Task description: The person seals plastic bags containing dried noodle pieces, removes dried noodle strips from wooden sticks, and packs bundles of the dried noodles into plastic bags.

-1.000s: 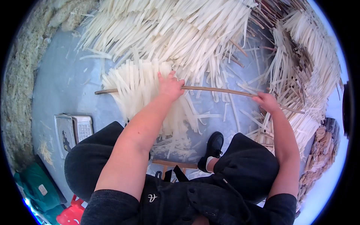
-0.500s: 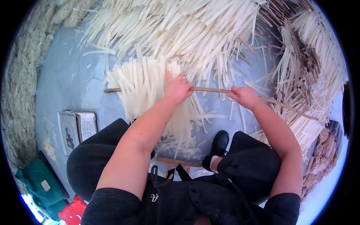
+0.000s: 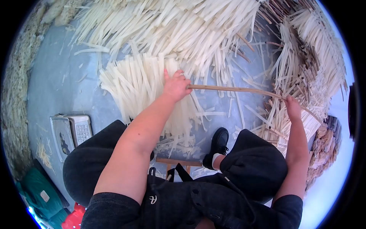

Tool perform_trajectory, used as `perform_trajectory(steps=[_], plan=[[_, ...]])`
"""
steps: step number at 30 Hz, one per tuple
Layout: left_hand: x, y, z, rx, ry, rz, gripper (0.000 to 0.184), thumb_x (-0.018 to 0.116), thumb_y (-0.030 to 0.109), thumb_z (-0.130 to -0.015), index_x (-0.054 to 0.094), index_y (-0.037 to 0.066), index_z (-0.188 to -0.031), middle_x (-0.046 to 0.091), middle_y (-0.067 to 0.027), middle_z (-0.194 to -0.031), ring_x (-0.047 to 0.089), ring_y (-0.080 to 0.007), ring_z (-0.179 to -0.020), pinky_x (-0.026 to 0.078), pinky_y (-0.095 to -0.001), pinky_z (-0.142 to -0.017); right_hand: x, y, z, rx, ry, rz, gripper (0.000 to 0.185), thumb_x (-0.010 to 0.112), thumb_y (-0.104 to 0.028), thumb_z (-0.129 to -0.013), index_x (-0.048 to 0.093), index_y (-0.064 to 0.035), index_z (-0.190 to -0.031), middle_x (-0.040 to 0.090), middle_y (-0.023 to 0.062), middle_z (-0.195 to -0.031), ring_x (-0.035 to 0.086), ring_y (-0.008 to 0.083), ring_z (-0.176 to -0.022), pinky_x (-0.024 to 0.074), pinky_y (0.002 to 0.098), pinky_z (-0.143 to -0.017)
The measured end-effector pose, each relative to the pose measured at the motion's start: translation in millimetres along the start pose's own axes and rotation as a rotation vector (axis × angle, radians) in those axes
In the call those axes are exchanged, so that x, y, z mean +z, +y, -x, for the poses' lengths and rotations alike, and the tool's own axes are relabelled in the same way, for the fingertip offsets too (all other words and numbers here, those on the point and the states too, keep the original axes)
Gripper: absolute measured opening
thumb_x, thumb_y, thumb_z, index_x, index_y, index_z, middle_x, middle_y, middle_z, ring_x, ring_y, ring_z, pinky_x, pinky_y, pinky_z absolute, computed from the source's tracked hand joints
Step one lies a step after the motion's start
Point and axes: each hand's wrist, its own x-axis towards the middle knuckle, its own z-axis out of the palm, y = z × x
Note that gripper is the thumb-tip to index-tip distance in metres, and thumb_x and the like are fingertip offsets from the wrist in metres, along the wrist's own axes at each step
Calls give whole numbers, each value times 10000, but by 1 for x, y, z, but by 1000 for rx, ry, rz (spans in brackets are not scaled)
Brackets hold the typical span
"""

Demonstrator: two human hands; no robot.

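Note:
A long thin brown stick stretches between my two hands. My left hand is closed around its left end, above a fan of pale flat strips; some of its fingers point up over the strips. Further right, my right hand grips the stick near the right part, where it bends downward, and the stick's tip runs on past the hand over the strips at the right. No stick end shows on the left side of the fan.
A large heap of pale strips lies at the top. More strips and brown sticks are piled at right. A scale with a keypad sits at left, near a green bag and a red object. Below is a wooden stool.
The stick has moved right, and its left end no longer sticks out beyond the fan. My right hand first slid left along it, then moved far right.

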Motion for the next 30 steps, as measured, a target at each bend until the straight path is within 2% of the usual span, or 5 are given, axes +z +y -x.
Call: perform_trajectory(steps=[8,15,24,27,30], plan=[[7,-17,4,-10,-35,-14,298,671,464,-776,663,238,-970,603,47,-1103,319,-187,-1350,88,-682,-1081,22,82,64,447,-18,220,165,485,-134,-914,521,-83,-1067,577,141,-991,563,339,-987,493,449,-789],[13,-17,5,-12,-70,-53,361,658,503,-783,656,250,-1040,592,39,-1187,287,-187,-1377,77,-668,-1092,17,127,140,499,184,255,211,464,-59,-886,550,-37,-1078,584,169,-949,539,350,-1008,469,452,-829],[-5,27,45,157,97,-8,773,695,442,-788,317,281,-1443,377,1,-1467,155,-213,-1441,58,-634,-1121,36,127,252,563,255,313,190,461,-92,-890,547,-52,-1054,587,161,-1009,525,368,-1033,432,487,-851],[-1,57,59,319,247,-9,673,687,426,-800,402,249,-1384,435,-19,-1409,312,-250,-1368,247,-545,-1105,23,106,265,595,218,153,194,477,-76,-874,542,-38,-1053,578,177,-1088,496,405,-1121,412,474,-930],[-6,84,69,371,28,240,528,682,397,-811,511,199,-1270,558,-52,-1236,515,-268,-1156,442,-417,-936,34,105,283,582,436,172,183,506,-43,-855,531,-35,-1036,558,183,-1128,478,413,-1165,376,472,-1016]])
